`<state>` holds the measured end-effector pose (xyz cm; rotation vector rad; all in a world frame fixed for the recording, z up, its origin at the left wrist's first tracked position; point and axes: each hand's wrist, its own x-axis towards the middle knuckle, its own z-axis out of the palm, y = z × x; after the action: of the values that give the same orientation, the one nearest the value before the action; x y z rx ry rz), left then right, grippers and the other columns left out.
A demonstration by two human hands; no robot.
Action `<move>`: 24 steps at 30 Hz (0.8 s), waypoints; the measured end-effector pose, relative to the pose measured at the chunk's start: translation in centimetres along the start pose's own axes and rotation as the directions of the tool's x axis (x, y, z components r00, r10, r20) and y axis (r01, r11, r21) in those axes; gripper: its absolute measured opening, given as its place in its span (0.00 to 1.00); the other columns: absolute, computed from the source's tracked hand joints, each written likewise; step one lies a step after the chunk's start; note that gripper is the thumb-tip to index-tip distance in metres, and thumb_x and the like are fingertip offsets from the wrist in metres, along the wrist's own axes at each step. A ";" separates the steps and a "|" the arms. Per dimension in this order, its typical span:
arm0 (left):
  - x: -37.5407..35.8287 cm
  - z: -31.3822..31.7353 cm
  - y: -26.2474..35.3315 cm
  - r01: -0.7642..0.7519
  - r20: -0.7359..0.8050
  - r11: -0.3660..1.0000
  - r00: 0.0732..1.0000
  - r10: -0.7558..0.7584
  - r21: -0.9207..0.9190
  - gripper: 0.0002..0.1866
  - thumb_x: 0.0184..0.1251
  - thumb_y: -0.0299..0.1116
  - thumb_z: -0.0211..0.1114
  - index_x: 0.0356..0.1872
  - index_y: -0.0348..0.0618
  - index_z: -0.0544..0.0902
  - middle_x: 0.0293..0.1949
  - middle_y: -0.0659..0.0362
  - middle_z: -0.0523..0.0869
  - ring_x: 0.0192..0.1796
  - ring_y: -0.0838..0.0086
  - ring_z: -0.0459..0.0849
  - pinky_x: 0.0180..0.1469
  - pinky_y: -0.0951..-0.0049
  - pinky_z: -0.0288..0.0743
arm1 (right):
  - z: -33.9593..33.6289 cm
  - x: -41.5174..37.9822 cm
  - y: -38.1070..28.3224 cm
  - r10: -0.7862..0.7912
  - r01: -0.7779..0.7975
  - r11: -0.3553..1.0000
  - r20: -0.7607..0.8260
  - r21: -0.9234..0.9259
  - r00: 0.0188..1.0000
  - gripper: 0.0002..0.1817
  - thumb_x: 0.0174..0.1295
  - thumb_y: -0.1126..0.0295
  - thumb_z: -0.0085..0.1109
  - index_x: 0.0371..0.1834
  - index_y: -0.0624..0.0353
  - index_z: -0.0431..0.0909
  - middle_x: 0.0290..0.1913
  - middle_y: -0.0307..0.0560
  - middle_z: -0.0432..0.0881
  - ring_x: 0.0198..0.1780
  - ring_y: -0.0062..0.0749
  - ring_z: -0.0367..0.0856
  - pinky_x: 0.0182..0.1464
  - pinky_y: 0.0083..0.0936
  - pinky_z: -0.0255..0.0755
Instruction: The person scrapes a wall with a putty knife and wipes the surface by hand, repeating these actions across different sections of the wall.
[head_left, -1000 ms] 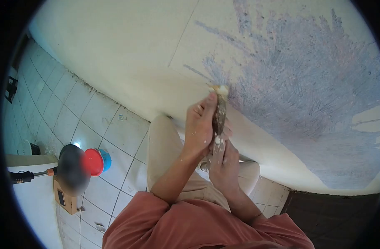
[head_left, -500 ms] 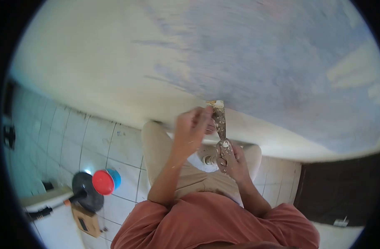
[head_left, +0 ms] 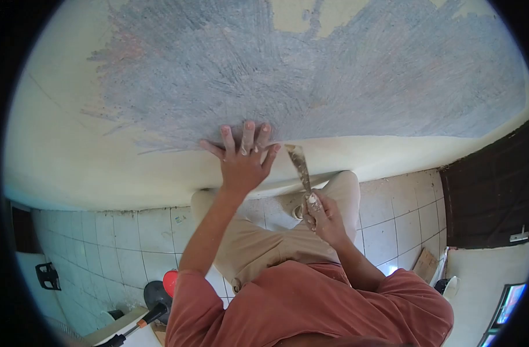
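My left hand (head_left: 241,165) is spread with its fingers pressed on the wall (head_left: 131,173), at the lower edge of a rough grey patch (head_left: 264,81) where the pale paint is gone. Whitish dust or paste marks those fingers. In my right hand (head_left: 325,218) is a putty knife (head_left: 301,166), gripped by its handle with the blade pointing up toward the wall. Pale residue cakes the blade and the handle. The blade tip is close to my left thumb, apart from it.
White floor tiles (head_left: 386,205) run along the foot of the wall. At lower left are a red-topped bucket (head_left: 170,282) and a dark round base (head_left: 157,298) with a pole. A dark door (head_left: 490,185) with a handle is on the right, and a lit screen (head_left: 510,303) at lower right.
My left hand has left the putty knife blade and now lies spread on the wall. The view has turned, showing more of the door side. The right hand keeps its grip.
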<state>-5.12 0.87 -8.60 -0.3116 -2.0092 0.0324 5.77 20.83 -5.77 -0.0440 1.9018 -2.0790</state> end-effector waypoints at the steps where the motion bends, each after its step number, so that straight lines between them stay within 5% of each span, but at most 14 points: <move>1: 1.6 -0.8 -0.6 -0.080 -0.016 0.996 0.997 0.081 0.044 0.39 0.63 0.57 0.53 0.72 0.54 0.52 0.73 0.48 0.41 0.74 0.48 0.36 0.64 0.31 0.22 | -1.0 -0.5 -0.5 -0.040 0.040 0.999 -0.004 0.004 0.999 0.14 0.72 0.61 0.40 0.31 0.57 0.67 0.19 0.31 0.62 0.19 0.11 0.57 0.20 0.14 0.53; 2: 3.4 -1.2 -1.5 -0.160 -0.028 0.983 0.986 0.163 0.088 0.38 0.62 0.57 0.53 0.71 0.58 0.54 0.73 0.50 0.42 0.74 0.50 0.36 0.64 0.30 0.22 | -2.1 -0.6 -0.8 -0.081 0.081 0.997 -0.010 0.009 0.997 0.13 0.71 0.62 0.41 0.33 0.58 0.68 0.19 0.31 0.62 0.18 0.11 0.57 0.19 0.13 0.52; 6: 12.9 -6.6 -6.3 0.198 -0.237 0.980 0.952 -0.193 -0.005 0.38 0.67 0.54 0.49 0.72 0.45 0.49 0.73 0.48 0.41 0.74 0.47 0.35 0.68 0.38 0.24 | -4.7 -0.6 -0.9 -0.101 0.100 0.995 -0.059 -0.015 0.993 0.12 0.71 0.63 0.42 0.33 0.58 0.69 0.18 0.31 0.62 0.16 0.11 0.56 0.17 0.12 0.51; 9: 14.0 -5.1 -4.7 0.191 -0.325 0.982 0.928 -0.181 -0.001 0.38 0.69 0.53 0.46 0.71 0.41 0.48 0.73 0.48 0.41 0.74 0.46 0.35 0.69 0.43 0.24 | -5.3 -0.9 -1.3 -0.034 0.039 0.998 -0.100 0.042 0.994 0.15 0.72 0.60 0.40 0.30 0.57 0.67 0.19 0.30 0.61 0.20 0.11 0.57 0.20 0.13 0.52; 12: 8.2 -0.9 0.7 -0.056 -0.180 0.996 0.983 0.041 -0.076 0.32 0.67 0.52 0.49 0.71 0.58 0.56 0.74 0.55 0.47 0.74 0.52 0.41 0.65 0.34 0.23 | -5.9 -1.4 -1.3 -0.035 0.040 0.998 -0.121 0.038 0.992 0.15 0.72 0.59 0.40 0.30 0.57 0.67 0.19 0.30 0.61 0.19 0.11 0.56 0.20 0.13 0.52; 14: 3.8 -0.3 2.2 -0.370 0.138 0.929 0.920 0.366 0.000 0.28 0.64 0.52 0.54 0.66 0.72 0.64 0.71 0.68 0.57 0.73 0.61 0.49 0.64 0.31 0.23 | -6.3 -2.1 -1.2 -0.054 0.061 0.997 -0.144 0.045 0.988 0.15 0.72 0.60 0.41 0.31 0.57 0.68 0.19 0.30 0.62 0.18 0.11 0.56 0.19 0.13 0.52; 17: 5.3 -2.1 1.0 -0.458 0.225 0.889 0.869 0.442 0.022 0.26 0.61 0.52 0.57 0.63 0.77 0.69 0.68 0.77 0.62 0.71 0.69 0.55 0.65 0.33 0.23 | -7.3 -2.7 -1.3 -0.057 0.068 0.996 -0.174 0.056 0.983 0.15 0.72 0.60 0.41 0.31 0.58 0.68 0.19 0.30 0.62 0.18 0.10 0.57 0.18 0.13 0.52; 24: 16.4 -6.7 -3.7 -0.051 -0.189 0.998 0.981 0.043 -0.035 0.29 0.64 0.54 0.54 0.66 0.65 0.65 0.72 0.62 0.55 0.74 0.55 0.47 0.66 0.36 0.20 | -7.8 -2.7 -2.1 -0.051 0.066 0.995 -0.182 0.075 0.982 0.15 0.72 0.61 0.41 0.31 0.57 0.70 0.20 0.30 0.64 0.18 0.09 0.58 0.18 0.11 0.52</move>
<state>-6.74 0.35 9.45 -0.3737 -1.8163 -0.0073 6.05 29.14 -4.07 0.1125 1.9362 -2.2663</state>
